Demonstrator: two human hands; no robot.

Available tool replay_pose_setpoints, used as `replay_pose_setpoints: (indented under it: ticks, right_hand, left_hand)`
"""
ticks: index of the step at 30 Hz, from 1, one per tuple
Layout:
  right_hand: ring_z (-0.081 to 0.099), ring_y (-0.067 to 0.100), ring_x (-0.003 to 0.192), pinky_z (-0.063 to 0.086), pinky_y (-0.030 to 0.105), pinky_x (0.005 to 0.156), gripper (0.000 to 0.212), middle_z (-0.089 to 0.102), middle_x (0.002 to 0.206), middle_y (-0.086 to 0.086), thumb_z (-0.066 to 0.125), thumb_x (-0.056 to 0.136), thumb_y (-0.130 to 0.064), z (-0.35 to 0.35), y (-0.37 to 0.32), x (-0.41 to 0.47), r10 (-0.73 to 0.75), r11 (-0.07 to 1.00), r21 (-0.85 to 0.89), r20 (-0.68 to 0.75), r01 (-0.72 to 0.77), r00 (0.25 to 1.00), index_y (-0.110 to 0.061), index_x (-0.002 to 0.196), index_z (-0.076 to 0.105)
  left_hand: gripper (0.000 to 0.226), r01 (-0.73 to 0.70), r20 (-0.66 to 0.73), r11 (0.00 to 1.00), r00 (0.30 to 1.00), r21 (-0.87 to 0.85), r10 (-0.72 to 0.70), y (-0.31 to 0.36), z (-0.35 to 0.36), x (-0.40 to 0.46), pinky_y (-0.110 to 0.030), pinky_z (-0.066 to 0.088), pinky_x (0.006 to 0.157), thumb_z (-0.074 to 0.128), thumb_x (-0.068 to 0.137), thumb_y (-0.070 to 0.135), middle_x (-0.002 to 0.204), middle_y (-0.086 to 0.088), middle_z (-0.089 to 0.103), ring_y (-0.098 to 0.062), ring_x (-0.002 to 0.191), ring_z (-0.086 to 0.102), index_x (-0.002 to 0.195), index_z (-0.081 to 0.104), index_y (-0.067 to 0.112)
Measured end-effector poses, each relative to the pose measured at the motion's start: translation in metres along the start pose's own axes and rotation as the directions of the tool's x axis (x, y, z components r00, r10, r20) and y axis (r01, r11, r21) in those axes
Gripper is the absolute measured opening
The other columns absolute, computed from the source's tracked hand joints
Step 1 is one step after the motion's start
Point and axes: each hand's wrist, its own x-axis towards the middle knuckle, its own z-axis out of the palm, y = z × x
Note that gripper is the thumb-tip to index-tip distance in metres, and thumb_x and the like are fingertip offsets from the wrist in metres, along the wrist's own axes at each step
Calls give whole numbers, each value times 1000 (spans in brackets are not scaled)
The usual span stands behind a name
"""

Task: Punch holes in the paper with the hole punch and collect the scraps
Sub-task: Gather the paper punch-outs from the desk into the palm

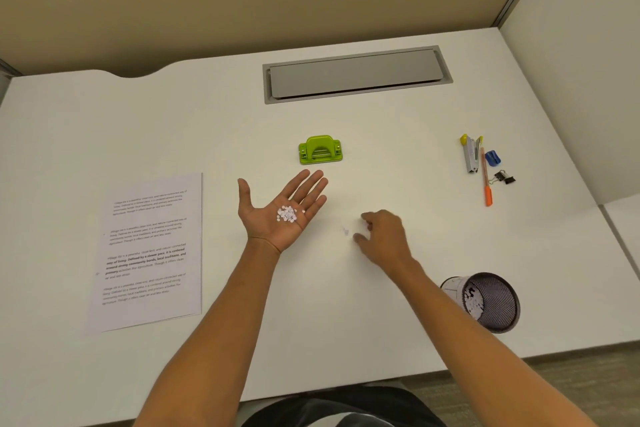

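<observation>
- While lying flat on the white desk, the printed paper is sitting far left of both hands.
- Palm up and spread flat, the left hand is cupping a small heap of round scraps just below the green hole punch.
- Palm down, the right hand is curling loosely beside a few faint scraps on the desk; whether it is pinching anything cannot be told.
- Near the right forearm, a mesh cup is lying tilted with scraps inside.
</observation>
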Motion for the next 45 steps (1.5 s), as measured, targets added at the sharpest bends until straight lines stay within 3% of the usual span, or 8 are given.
replay_pose_setpoints:
  ticks: [5, 9, 16, 21, 25, 31, 35, 45]
  right_hand:
    - [40, 29, 128, 53, 38, 79, 43, 44, 143, 7, 50, 94, -5, 31, -19, 0, -335, 872, -336, 119, 355, 935, -11, 137, 49]
    - [45, 30, 110, 40, 33, 57, 34, 54, 120, 13, 36, 90, 11, 34, -7, -5, -432, 679, -530, 271, 508, 860, 0, 114, 56]
    - [58, 26, 74, 37, 28, 44, 16, 63, 76, 9, 66, 69, 11, 23, -6, -17, -434, 700, -553, 173, 452, 884, -4, 72, 62]
    - [67, 29, 93, 55, 36, 80, 30, 74, 94, 9, 50, 83, 6, 17, -12, -10, 18, 997, 80, -84, -12, 996, -6, 93, 74]
    - [75, 27, 84, 60, 42, 88, 18, 77, 85, 10, 69, 76, 2, -12, -36, -14, 304, 589, 756, 120, -285, 945, -14, 78, 78]
    - [69, 12, 85, 50, 11, 72, 29, 77, 95, 2, 59, 82, 0, -33, -101, -36, -164, 932, 323, -29, 164, 986, -17, 92, 80]
    - [67, 24, 95, 58, 32, 82, 33, 72, 102, 11, 55, 84, 2, -33, -117, -45, -244, 959, 133, -66, 251, 968, -14, 100, 78]
    - [69, 2, 80, 53, 10, 77, 28, 75, 91, -5, 63, 81, 2, -45, -116, -52, -290, 880, 351, -139, 321, 947, -14, 98, 76]
  left_hand:
    - [115, -25, -34, 1000, 999, 19, 26, 0, -4, -8, -54, 19, 122, 58, 75, 77, 158, -25, 28, -42, 147, 27, 153, 23, 0]
    - [114, -37, -44, 999, 998, 1, 37, -3, -9, -12, -53, 19, 122, 59, 75, 76, 158, -24, 29, -42, 147, 27, 153, 25, 0]
    - [116, -7, -66, 1000, 998, -13, 6, -20, -16, -13, -54, 17, 122, 60, 74, 77, 158, -25, 29, -42, 147, 27, 152, 24, 1]
    - [117, 39, -99, 999, 994, 31, -36, -23, -21, -15, -55, 16, 122, 61, 70, 79, 157, -24, 31, -39, 147, 29, 147, 36, -4]
    - [117, 89, -132, 992, 988, 85, -78, -25, -19, -18, -53, 19, 122, 60, 69, 81, 158, -22, 32, -36, 147, 31, 146, 38, -4]
    - [117, 129, -89, 986, 989, 104, -120, -36, 2, -14, -46, 23, 122, 60, 69, 82, 151, -23, 42, -36, 142, 39, 145, 40, -5]
    - [115, 146, -95, 986, 986, 75, -138, -36, 13, -16, -47, 18, 123, 66, 67, 78, 153, -20, 41, -33, 145, 36, 145, 42, -3]
    - [94, 133, -39, 991, 991, 17, -132, -34, 22, -30, -47, 46, 104, 63, 74, 74, 128, -22, 63, -36, 123, 59, 124, 62, -5]
